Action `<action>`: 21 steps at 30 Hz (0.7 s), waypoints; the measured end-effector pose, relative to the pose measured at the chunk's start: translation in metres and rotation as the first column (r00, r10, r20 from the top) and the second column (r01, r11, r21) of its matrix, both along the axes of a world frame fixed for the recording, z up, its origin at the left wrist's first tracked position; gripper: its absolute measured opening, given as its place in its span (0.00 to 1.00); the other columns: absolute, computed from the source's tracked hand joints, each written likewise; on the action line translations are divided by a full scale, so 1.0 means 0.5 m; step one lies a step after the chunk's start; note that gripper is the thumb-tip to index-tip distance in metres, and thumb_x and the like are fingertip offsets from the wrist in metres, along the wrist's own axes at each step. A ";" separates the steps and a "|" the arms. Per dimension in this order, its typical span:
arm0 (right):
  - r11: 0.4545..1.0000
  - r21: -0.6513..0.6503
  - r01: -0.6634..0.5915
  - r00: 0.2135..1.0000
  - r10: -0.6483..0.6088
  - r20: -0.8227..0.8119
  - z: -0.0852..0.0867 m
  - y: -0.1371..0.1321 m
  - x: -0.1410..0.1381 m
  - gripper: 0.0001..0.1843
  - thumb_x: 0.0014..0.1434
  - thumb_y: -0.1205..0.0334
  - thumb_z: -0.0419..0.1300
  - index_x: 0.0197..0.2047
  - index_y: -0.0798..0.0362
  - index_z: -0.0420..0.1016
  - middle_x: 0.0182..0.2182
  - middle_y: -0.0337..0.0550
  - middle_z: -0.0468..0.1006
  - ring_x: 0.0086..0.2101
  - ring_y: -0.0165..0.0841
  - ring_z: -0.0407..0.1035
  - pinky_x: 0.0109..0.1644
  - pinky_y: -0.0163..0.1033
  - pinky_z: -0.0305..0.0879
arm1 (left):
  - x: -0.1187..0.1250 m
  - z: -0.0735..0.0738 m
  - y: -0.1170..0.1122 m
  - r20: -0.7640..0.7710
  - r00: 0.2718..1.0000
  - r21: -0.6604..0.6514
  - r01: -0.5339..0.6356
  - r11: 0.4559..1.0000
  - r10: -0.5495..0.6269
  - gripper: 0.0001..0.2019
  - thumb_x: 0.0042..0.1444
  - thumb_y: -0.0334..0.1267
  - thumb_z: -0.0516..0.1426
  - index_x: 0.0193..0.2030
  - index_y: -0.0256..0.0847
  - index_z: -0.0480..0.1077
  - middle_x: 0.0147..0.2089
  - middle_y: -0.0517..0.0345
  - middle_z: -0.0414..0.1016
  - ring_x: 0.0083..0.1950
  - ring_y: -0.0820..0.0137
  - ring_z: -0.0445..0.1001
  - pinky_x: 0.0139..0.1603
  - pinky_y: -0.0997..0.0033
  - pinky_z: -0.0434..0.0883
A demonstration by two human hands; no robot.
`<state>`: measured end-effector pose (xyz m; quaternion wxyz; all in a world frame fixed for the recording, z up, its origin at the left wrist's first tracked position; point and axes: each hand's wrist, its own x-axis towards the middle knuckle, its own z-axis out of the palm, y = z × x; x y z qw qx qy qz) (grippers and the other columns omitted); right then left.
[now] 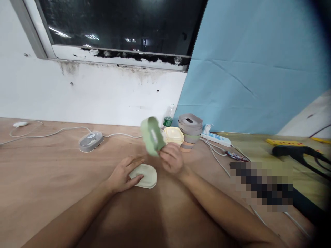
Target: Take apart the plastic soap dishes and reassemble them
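My right hand point(172, 158) is closed on the rim of a green plastic container point(152, 137), a rounded oblong shell. It is held tilted above the table, slightly blurred, with a pale mark inside. My left hand point(125, 174) rests over the left part of a pale cream-green oblong lid or tray point(148, 175) lying on the table. The thumb lies across its surface and the fingers stretch out along its far edge, apart from the thumb. Just beyond my right hand stands a stack of pale yellow containers point(173, 134).
Behind the yellow stack rise grey containers point(190, 124) and a green-labelled bottle point(169, 116). A grey oblong box point(91, 141) sits on the wooden table point(38, 179) at left, near white cables. A white power strip point(217, 138) is on the right, with a dark blurred object point(300, 151) beyond.
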<state>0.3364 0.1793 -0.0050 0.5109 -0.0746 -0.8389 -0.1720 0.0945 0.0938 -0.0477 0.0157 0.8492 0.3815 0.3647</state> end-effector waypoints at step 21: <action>0.736 0.032 0.676 0.597 -0.572 0.563 0.217 0.258 0.295 0.22 0.57 0.73 0.48 0.49 0.54 0.78 0.36 0.51 0.75 0.38 0.40 0.66 0.44 0.43 0.61 | -0.010 -0.002 0.023 -0.057 0.995 -0.163 -0.095 0.982 0.086 0.15 0.61 0.44 0.54 0.52 0.43 0.70 0.56 0.47 0.69 0.56 0.60 0.69 0.57 0.56 0.68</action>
